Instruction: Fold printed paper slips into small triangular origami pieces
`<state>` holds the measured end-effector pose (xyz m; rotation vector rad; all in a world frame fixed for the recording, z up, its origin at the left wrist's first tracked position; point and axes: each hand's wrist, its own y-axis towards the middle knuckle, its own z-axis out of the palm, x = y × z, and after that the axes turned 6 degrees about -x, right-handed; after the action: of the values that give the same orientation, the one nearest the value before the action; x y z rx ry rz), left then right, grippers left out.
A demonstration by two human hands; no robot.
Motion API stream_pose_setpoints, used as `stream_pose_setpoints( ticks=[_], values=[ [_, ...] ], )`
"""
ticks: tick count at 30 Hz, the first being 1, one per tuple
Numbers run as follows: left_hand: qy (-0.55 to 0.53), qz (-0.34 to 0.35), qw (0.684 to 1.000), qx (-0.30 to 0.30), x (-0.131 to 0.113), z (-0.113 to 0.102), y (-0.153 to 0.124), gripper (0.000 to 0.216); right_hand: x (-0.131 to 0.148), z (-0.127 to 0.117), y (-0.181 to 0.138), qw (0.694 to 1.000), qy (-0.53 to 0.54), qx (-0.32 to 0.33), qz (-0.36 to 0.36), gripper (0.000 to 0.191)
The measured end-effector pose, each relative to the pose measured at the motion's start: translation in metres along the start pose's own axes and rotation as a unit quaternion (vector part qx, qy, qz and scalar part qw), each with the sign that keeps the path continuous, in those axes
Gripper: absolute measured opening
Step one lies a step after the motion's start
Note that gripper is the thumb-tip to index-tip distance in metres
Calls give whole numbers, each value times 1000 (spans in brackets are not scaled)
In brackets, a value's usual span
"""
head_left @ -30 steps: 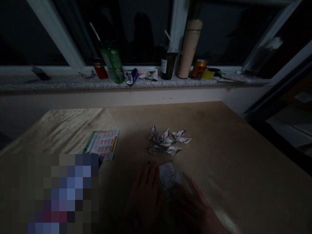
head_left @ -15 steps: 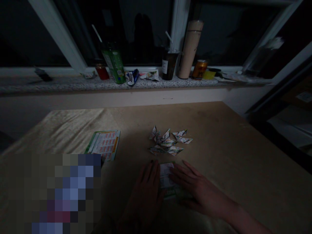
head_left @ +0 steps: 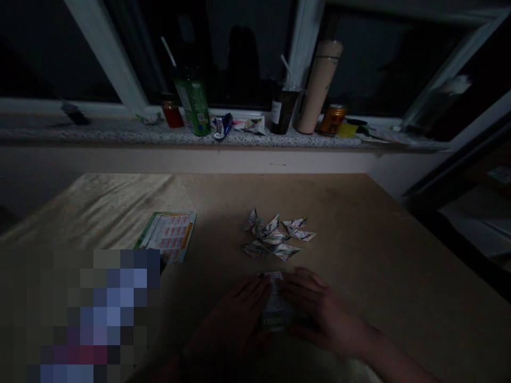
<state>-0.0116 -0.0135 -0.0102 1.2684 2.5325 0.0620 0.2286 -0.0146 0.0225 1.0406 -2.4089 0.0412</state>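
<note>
Head view: a small printed paper (head_left: 275, 304) lies at the near middle of the table (head_left: 359, 229), between both hands.
Left hand (head_left: 241, 306): laid fairly flat, fingers extended onto the paper's left side.
Right hand (head_left: 313, 300): likewise flat, fingers over its right side; no pinch shows.
Paper feel: probably light, thin, easily creased; best steadied by its side edges.
Dim spots: thumbs unclear, side edges covered, print unreadable, near-left corner pixelated.
</note>
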Motion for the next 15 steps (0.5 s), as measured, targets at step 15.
stream_pose_setpoints(
  ticks=[15],
  values=[
    [-10,-26,999,-14,1,-5,8,42,-9,8,12,991,113,-71,14,20]
  ],
)
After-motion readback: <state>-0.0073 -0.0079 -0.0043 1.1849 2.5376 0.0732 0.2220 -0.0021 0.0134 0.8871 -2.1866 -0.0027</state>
